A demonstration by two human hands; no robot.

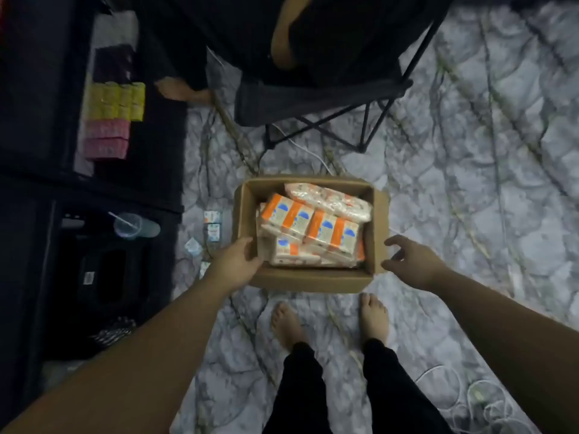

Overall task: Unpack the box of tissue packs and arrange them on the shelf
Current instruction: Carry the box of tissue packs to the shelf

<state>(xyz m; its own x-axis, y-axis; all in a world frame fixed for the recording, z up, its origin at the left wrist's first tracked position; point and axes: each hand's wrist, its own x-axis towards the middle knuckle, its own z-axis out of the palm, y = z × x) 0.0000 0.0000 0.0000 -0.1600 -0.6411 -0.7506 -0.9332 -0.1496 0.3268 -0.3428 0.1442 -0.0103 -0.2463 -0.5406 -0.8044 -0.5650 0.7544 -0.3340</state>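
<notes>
- Head view: the box (308, 278) sits on the floor (470, 183) just ahead of your feet, packs (316, 233) heaped inside.
- Your left hand (235, 266) curls over the box's left wall; your right hand (410, 264) hovers spread beside the right flap, holding nothing.
- Take both walls low and lift level.
- The shelf (106, 120) stands left; a chair (313, 104) crowds the far side, while the floor to the right is open.

Seated person (313, 36) cut off by top edge; left hand (233, 264) fingertips hidden behind box (307, 281) wall; lower tissue packs (313, 233) buried; shelf (37, 89) stock labels too blurred to read.
</notes>
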